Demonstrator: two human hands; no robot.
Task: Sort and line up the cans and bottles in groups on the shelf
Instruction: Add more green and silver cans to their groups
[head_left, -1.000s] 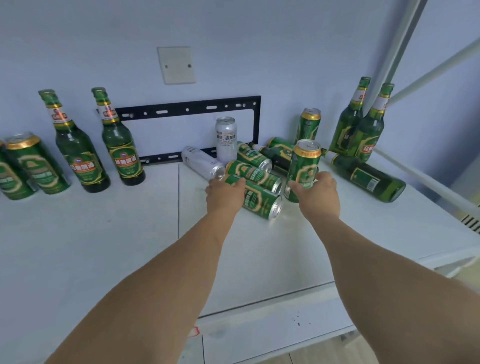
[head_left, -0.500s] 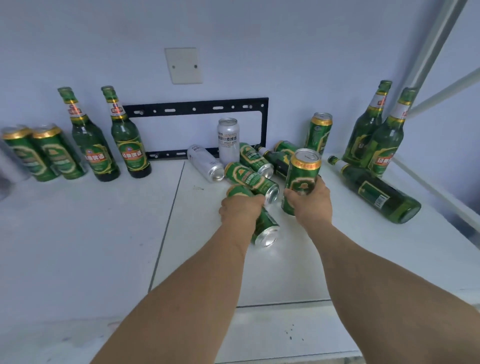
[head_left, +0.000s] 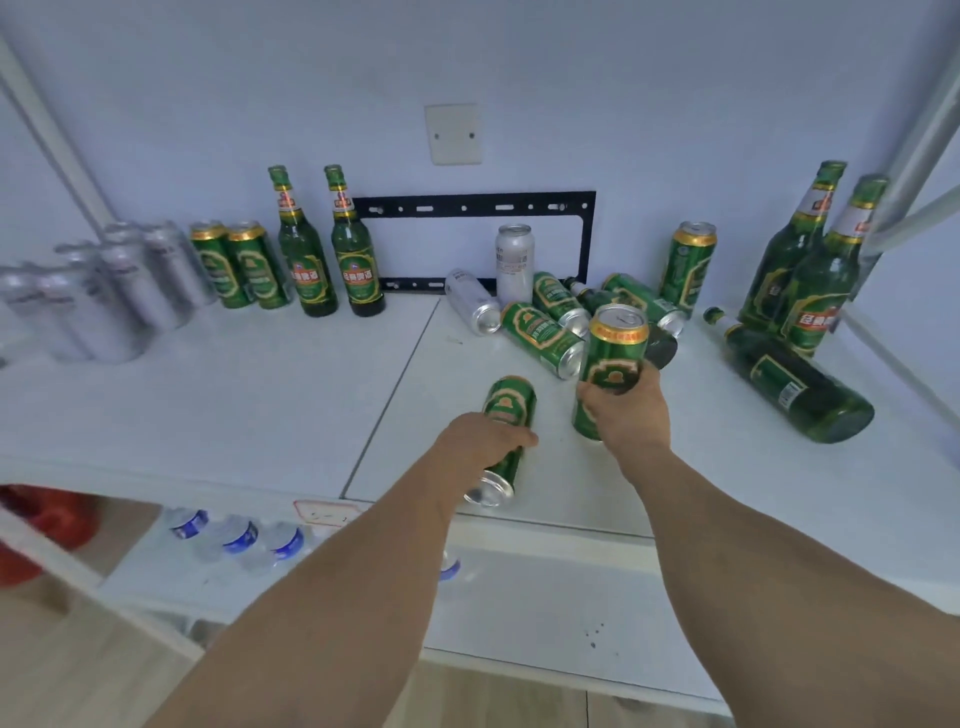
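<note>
- The left hand (head_left: 480, 441) is curled around a green can (head_left: 505, 436), which lies on its side with its silver end toward the person, near the front edge of the white shelf (head_left: 208, 395).
- The right hand (head_left: 626, 410) grips a second green can (head_left: 610, 369) upright, just to the right of the lying one, with its gold rim and top facing up; whether its base touches the shelf cannot be told.
- Just behind the two hands lies a jumble of green cans (head_left: 543, 338) on their sides, with a silver can (head_left: 471, 307) lying at its left end and another silver can (head_left: 514, 262) standing behind it.
- One more green can (head_left: 688, 265) stands upright at the back, behind the held upright one and a little to its right.
- To the right of the right hand a green bottle (head_left: 795, 384) lies on its side, and two bottles (head_left: 810, 270) stand behind it.
- Far to the left of the left hand, along the wall, stand two upright bottles (head_left: 332, 260), then two green cans (head_left: 239, 265) side by side, then a cluster of silver cans (head_left: 104, 296).
- Below the shelf's front edge, under the left forearm, sit water bottles with blue labels (head_left: 239, 535).
</note>
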